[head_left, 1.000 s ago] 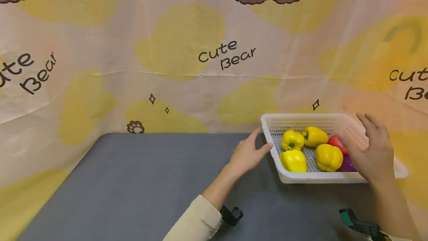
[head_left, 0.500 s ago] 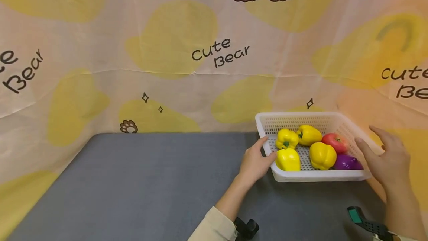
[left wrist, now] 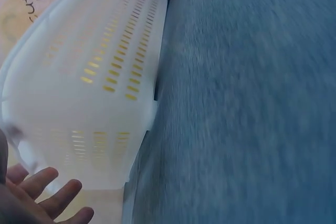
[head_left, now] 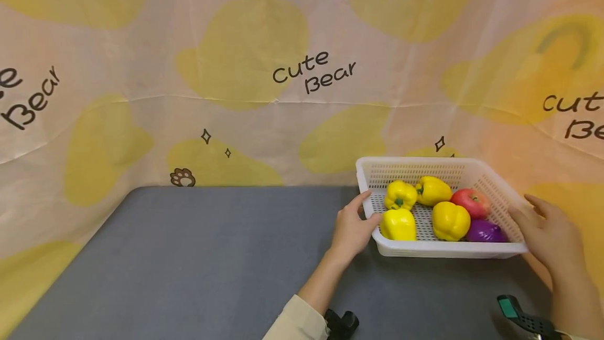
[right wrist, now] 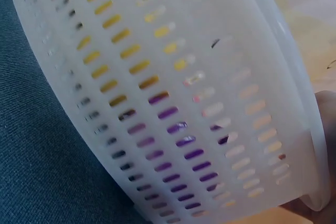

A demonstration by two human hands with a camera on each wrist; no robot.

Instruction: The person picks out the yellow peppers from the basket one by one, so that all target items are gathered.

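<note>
A pale backdrop (head_left: 245,56) with yellow patches and "cute Bear" lettering stands behind the grey surface (head_left: 212,261); toward the right end I see the white basket (head_left: 448,248), with four yellow peppers (head_left: 451,221), a red apple (head_left: 472,203) and a purple eggplant (head_left: 486,231) loose inside; the left hand (head_left: 351,231) holds its left rim, thumb over the lip, fingers outside; the right hand (head_left: 554,237) pinches the opposite rim; whether the bottom bears fully on the surface, I cannot tell. I judge the grips shallow; an uneven lift could tilt the basket and set the apple rolling; the right end lies by the surface's edge, so a slip there could spill everything.
</note>
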